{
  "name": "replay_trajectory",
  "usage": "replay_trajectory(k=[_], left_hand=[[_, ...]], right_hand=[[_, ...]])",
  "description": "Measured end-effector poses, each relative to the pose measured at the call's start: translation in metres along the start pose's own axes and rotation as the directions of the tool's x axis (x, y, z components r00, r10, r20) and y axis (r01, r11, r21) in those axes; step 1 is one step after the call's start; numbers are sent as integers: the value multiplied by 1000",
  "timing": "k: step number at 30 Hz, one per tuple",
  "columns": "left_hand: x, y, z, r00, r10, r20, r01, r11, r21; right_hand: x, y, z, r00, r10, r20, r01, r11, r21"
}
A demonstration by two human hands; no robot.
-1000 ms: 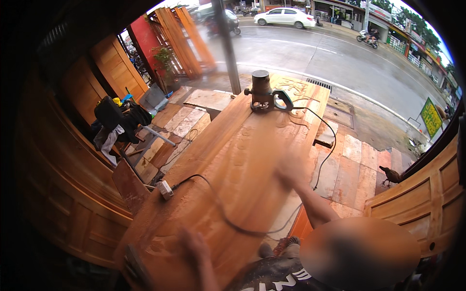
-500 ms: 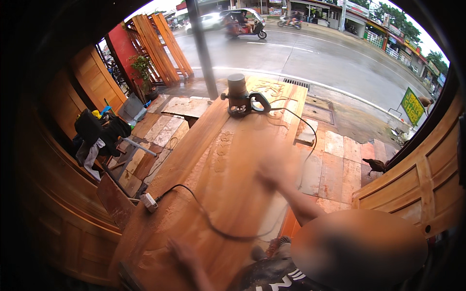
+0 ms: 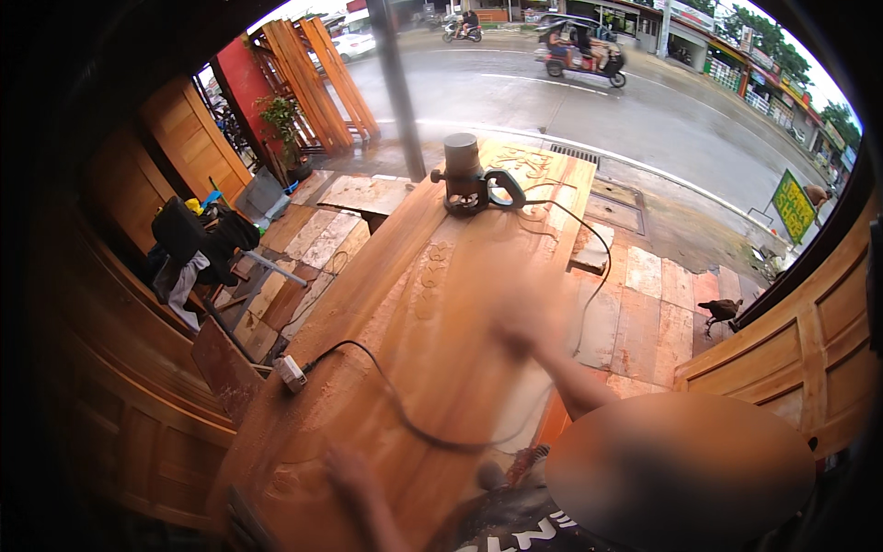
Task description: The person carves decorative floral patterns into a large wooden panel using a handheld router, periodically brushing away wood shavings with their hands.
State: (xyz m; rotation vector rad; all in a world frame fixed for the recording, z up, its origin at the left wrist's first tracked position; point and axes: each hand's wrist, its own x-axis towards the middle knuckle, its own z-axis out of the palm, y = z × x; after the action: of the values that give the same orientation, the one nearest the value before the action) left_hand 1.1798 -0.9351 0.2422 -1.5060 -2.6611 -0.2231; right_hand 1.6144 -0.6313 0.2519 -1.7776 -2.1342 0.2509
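My left hand rests palm down on the near part of a long wooden board, its fingers stretched out. My right hand is over the board's right half, smeared by motion, so its fingers and anything under them cannot be made out. Beyond it, a dark wood router stands upright near the board's far end, apart from both hands. Carved letters run along the board's middle, and carved curls lie at its far end.
A black cord loops over the board from a white plug adapter at its left edge. The router's cord hangs off the right side. Panelled doors lean at right, near a dark bird. Dark cloth items sit at left.
My right hand stays blurred over about the same spot, and my left hand has hardly moved. The view has shifted slightly. On the road, a three-wheeler has moved right and a motorbike left.
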Motion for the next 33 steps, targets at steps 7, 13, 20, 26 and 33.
replay_trajectory(k=[7,13,20,26,33], left_hand=[[-6,22,-17,946,87,-311,-144,976,-163],[-3,-6,3,988,136,-74,-144,983,-114],[-4,13,-11,954,132,-271,-190,961,-202],[1,31,6,977,192,-90,-202,973,-112],[4,27,28,952,163,-258,-207,966,-153]], right_hand=[[6,14,-2,992,54,115,-52,998,-19],[4,4,0,996,45,75,-43,999,-28],[4,12,4,988,55,145,-51,998,-32],[8,56,0,993,74,87,-62,989,-135],[7,75,15,996,27,87,-11,983,-182]])
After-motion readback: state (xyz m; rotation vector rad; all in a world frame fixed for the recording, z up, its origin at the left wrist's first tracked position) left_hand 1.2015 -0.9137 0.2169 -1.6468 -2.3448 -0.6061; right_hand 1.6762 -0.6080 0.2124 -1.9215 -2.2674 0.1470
